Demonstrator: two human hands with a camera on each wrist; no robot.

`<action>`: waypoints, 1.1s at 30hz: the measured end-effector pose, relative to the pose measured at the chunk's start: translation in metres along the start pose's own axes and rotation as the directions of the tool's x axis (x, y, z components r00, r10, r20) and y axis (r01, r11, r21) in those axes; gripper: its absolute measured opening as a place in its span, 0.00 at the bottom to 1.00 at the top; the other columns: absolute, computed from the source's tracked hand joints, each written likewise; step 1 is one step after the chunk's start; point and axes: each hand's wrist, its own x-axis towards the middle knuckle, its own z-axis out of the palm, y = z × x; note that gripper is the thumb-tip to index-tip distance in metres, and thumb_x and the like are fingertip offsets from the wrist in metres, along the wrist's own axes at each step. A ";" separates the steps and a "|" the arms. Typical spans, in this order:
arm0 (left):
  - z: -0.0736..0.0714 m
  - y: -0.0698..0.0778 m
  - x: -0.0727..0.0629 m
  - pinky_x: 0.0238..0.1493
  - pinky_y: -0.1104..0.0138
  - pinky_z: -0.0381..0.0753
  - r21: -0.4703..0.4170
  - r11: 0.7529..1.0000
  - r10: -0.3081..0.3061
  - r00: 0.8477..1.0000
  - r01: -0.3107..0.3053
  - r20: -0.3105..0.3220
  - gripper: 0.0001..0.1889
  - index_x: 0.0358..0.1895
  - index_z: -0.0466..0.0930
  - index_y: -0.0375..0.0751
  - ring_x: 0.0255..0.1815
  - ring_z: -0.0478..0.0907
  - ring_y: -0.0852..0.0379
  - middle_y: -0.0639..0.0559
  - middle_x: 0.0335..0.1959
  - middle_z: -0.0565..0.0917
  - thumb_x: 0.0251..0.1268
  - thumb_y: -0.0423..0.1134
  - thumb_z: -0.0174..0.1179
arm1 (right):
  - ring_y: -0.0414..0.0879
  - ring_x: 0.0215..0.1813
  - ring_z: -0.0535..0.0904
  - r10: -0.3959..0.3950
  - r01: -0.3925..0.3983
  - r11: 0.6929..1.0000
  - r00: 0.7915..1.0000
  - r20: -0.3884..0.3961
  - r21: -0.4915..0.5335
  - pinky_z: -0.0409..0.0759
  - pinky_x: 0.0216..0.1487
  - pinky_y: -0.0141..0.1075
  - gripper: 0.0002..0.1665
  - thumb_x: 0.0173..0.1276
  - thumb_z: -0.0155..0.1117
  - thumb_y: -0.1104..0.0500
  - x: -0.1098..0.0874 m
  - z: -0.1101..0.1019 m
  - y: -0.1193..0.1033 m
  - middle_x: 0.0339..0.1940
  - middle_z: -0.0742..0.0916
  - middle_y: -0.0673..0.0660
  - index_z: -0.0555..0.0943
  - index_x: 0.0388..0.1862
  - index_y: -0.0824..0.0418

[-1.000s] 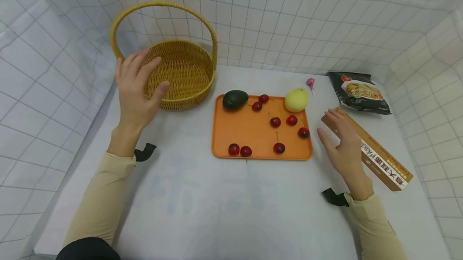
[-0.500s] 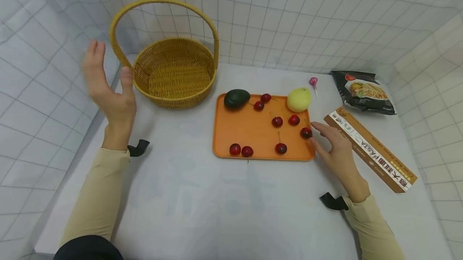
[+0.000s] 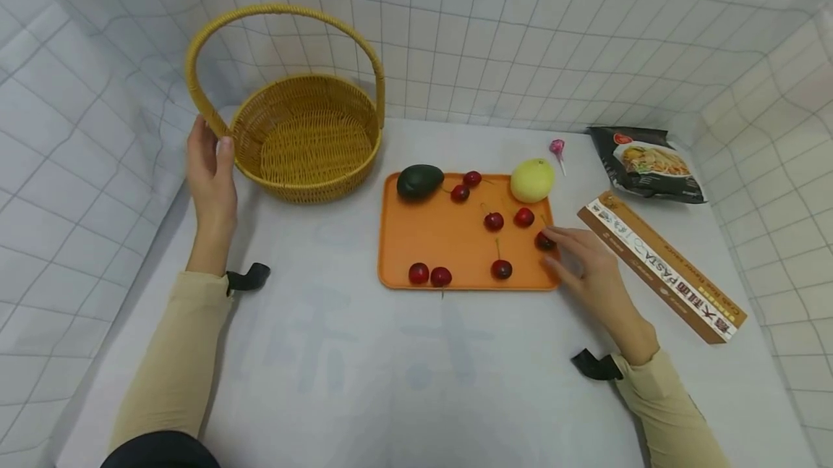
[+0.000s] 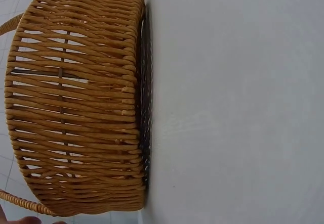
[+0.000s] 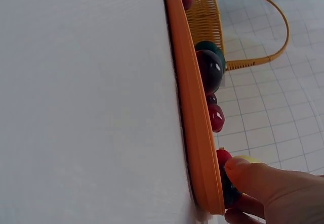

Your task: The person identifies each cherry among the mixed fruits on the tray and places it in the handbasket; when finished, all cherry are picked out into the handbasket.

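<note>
My half-open right hand (image 3: pixel 588 265) is bracketing one cherry (image 3: pixel 543 242), pinch unclear; seven more cherries (image 3: pixel 493 222) are lying between my hands; my half-open left hand (image 3: pixel 213 189) is curving beside one basket (image 3: pixel 312 148), grip unclear.

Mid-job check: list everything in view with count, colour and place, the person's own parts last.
Smooth tabletop: 1, white, beneath the goods
Flat rectangular tray: 1, orange, mid-table
Shiny round cherries: 8, red to dark red, on tray
Smooth oval avocado: 1, dark green, tray's far left corner
Round fruit: 1, pale yellow-green, tray's far right corner
Wrapped lollipop: 1, pink, beyond tray
Woven wicker basket: 1, golden yellow, left of tray
Glossy food packet: 1, black, far right
Long pasta box: 1, brown and white, right of tray
Gridded cloth: white, behind and at sides
Sleeves: 2, beige
Left hand: 1, bare, at basket's left side
Right hand: 1, bare, at rightmost cherry; grip unclear
</note>
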 end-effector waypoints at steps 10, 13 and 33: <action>-0.005 -0.049 0.011 0.83 0.70 0.57 -0.295 0.940 -0.134 0.982 0.169 0.136 0.35 0.85 0.53 0.52 0.85 0.58 0.51 0.44 0.85 0.60 0.82 0.41 0.57 | 0.53 0.63 0.81 -0.014 0.014 1.000 1.000 -0.008 0.016 0.63 0.72 0.17 0.29 0.62 0.79 0.69 -0.002 0.003 -0.003 0.58 0.89 0.57 0.86 0.63 0.60; -0.005 -0.053 0.008 0.85 0.69 0.52 -0.367 0.905 -0.169 0.973 0.217 0.159 0.34 0.85 0.54 0.52 0.85 0.57 0.51 0.45 0.85 0.60 0.82 0.40 0.56 | 0.53 0.62 0.81 -0.023 0.024 0.999 1.000 -0.013 0.031 0.64 0.71 0.17 0.28 0.62 0.79 0.70 -0.001 0.005 -0.004 0.57 0.90 0.57 0.86 0.62 0.60; -0.001 -0.060 0.006 0.85 0.67 0.53 -0.340 0.921 -0.149 0.979 0.190 0.142 0.31 0.81 0.61 0.41 0.83 0.59 0.49 0.41 0.81 0.63 0.81 0.42 0.56 | 0.48 0.49 0.83 -0.067 0.067 0.997 0.998 -0.011 0.041 0.71 0.60 0.15 0.28 0.56 0.82 0.71 0.018 0.000 -0.022 0.50 0.91 0.57 0.88 0.57 0.62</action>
